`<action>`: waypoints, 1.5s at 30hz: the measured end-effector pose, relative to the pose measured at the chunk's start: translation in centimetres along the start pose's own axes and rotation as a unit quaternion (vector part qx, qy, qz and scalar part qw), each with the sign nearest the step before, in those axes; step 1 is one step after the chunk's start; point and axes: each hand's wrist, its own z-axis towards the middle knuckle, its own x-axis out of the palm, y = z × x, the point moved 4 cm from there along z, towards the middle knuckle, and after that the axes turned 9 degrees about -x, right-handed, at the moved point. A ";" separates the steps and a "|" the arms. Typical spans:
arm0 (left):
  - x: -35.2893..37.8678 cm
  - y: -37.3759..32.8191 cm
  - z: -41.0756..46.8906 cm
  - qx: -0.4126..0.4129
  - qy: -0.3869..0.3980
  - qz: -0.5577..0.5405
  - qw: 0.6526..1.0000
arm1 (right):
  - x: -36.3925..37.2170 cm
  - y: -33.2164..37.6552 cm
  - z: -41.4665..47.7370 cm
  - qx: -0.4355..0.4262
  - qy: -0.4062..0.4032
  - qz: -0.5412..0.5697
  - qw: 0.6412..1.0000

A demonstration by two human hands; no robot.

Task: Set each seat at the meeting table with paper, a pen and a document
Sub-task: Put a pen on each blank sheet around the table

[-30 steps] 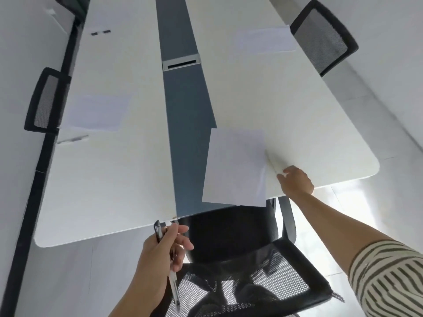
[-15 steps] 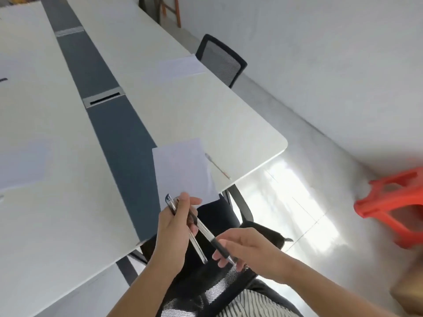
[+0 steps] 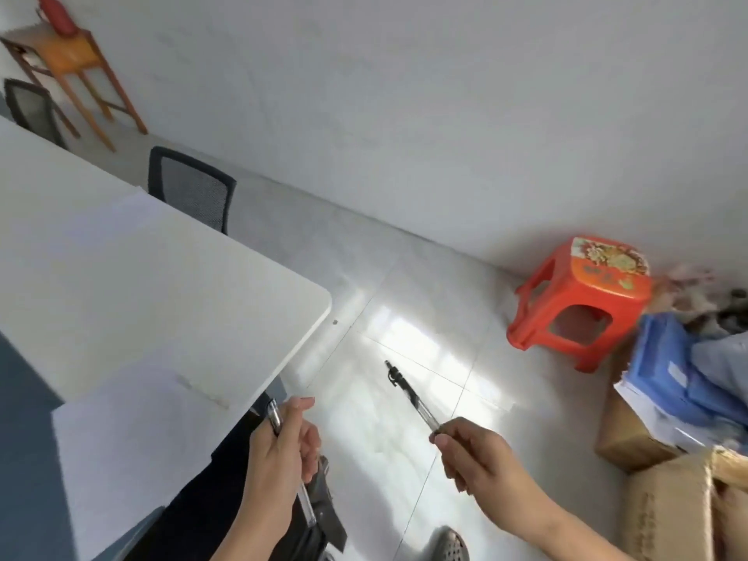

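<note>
1. Two pens are in play, one in each hand, and neither is touching the table (image 3: pixel 182 297).
2. Over by the table's near corner, the left hand (image 3: pixel 279 467) is curling its fingers round the first pen (image 3: pixel 275 419). It is holding that pen roughly upright above the near chair (image 3: pixel 202 512).
3. Out over the bare floor, the right hand (image 3: pixel 477 455) is pinching the second pen (image 3: pixel 411 394) by one end. The clip end is pointing away, well apart from the table.
4. At the closest seat, the near sheet (image 3: pixel 133 439) is lying flat on the table and overhanging its edge. A faint slim streak (image 3: pixel 204 392) is showing just beside it; it may be a pen, but it is too blurred to say.
5. Further along the same side, the far sheet (image 3: pixel 121 212) is lying in front of the mesh chair (image 3: pixel 190 192). No pen is showing beside it.
6. So paper is looking done for these two seats and pens are looking half done. My guess is that the second pen is heading for the far sheet.
7. Nothing I can pick out as a document is lying at either seat. Near the red stool (image 3: pixel 579 301), a blue pile (image 3: pixel 680 374) is sitting on the cardboard boxes (image 3: pixel 668 516). It may be the supply, though I cannot be sure.
</note>
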 end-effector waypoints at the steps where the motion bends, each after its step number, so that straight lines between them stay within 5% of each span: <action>1: 1.7 0.3 0.8 -0.008 0.002 0.007 1.000 | -2.8 -1.1 0.2 0.009 -0.039 -0.011 0.999; 8: 11.8 -0.3 4.3 -0.053 0.042 0.058 0.996 | -16.5 -5.5 2.2 0.051 -0.199 -0.008 0.979; 18: 20.8 -5.4 19.1 -0.074 0.022 0.078 0.994 | -25.0 -8.0 16.4 0.068 -0.204 -0.008 0.976; 24: 27.0 -14.8 29.4 -0.063 0.046 0.056 0.995 | -31.7 -4.3 28.3 0.046 -0.224 -0.030 0.973; 31: 29.8 -25.6 39.3 -0.018 0.031 0.051 0.998 | -35.3 -1.3 43.3 0.044 -0.169 -0.017 0.984; 45: 28.3 -35.8 61.1 -0.068 -0.180 -0.067 0.979 | -38.6 3.0 84.0 0.000 0.048 -0.055 0.997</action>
